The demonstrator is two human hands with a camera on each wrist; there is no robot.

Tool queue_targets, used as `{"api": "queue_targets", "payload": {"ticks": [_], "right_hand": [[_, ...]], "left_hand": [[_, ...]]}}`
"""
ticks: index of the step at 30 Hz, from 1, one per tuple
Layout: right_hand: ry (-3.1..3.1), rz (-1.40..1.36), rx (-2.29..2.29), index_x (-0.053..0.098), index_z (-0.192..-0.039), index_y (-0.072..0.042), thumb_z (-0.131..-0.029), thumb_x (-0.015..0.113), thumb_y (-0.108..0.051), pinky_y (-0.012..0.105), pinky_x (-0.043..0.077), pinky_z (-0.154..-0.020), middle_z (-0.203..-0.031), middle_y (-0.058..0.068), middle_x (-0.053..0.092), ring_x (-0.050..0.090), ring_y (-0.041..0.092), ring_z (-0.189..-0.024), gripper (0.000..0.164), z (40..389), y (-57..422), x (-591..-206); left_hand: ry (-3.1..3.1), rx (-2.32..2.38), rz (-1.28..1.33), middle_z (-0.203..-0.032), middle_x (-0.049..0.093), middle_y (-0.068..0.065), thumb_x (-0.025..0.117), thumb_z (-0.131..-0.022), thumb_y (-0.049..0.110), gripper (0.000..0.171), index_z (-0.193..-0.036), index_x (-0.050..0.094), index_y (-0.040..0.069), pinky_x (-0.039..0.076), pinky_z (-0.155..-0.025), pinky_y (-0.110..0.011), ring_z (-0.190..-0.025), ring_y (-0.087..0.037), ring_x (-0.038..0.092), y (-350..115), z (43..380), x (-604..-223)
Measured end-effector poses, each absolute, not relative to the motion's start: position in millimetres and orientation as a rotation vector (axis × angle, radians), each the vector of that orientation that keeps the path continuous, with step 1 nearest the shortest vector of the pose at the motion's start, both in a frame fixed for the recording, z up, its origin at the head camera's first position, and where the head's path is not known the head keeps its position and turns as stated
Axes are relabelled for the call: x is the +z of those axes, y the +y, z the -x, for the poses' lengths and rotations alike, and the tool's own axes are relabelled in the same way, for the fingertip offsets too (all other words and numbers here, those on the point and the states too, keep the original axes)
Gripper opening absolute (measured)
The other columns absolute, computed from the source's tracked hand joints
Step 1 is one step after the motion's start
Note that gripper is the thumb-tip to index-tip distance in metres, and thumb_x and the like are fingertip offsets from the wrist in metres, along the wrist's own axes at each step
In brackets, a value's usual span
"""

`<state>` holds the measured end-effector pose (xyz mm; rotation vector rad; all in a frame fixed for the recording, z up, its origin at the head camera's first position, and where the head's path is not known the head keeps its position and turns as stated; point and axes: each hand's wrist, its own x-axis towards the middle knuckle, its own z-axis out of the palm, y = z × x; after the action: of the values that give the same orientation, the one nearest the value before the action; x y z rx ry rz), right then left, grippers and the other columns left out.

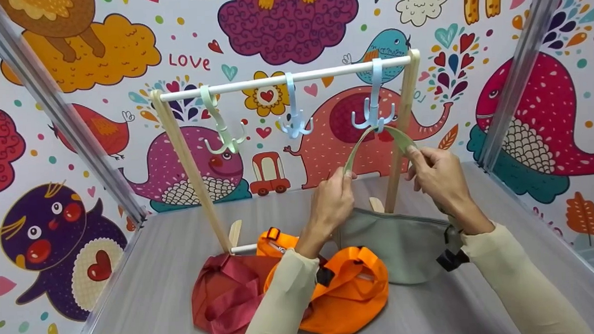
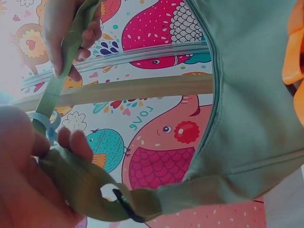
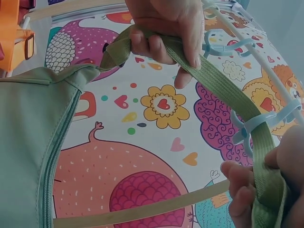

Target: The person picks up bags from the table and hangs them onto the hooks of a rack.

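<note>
A grey-green waist bag hangs below both hands, its lower part near the tabletop. Its olive webbing strap rises in an arch to the light-blue multi-prong hook at the rack's right end. My left hand pinches the strap left of this hook, and my right hand pinches it on the right. Seen from the right wrist, a prong of the hook crosses over the strap between the hands. A black strap slider shows close to the left hand.
The wooden rack's white rod carries a pale-green hook and another light-blue hook farther left. An orange bag and a dark-red bag lie on the grey tabletop before the rack. A patterned wall stands behind.
</note>
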<state>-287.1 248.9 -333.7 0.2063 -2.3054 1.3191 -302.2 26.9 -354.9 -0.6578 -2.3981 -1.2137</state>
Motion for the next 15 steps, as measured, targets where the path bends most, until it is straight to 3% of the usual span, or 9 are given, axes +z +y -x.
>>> {"api": "queue_targets", "payload": {"ticks": [4,15], "right_hand": [[-2.332,-0.213,1.292,0.068,-0.1,0.001,-0.103,0.05,-0.041,0.027,0.051,-0.051,-0.075,0.016,0.065,0.06,0.02,-0.055,0.045,287.3,248.8,-332.9],[-2.34,-0.218,1.21,0.07,-0.099,-0.001,-0.103,0.052,-0.036,0.021,0.05,-0.057,-0.077,0.012,0.066,0.062,0.014,-0.067,0.04,287.1,250.2,-331.8]], "left_hand": [[-2.394,-1.199,0.65,-0.063,0.037,0.005,0.043,-0.106,0.02,0.025,-0.105,0.063,0.005,0.031,-0.052,-0.022,-0.054,-0.012,0.039,26.5,302.7,-355.4],[-2.358,-1.302,0.708,-0.069,0.044,0.002,0.043,-0.106,0.017,0.021,-0.095,0.057,0.004,0.034,-0.056,-0.02,-0.06,-0.011,0.041,25.9,306.4,-357.6]]}}
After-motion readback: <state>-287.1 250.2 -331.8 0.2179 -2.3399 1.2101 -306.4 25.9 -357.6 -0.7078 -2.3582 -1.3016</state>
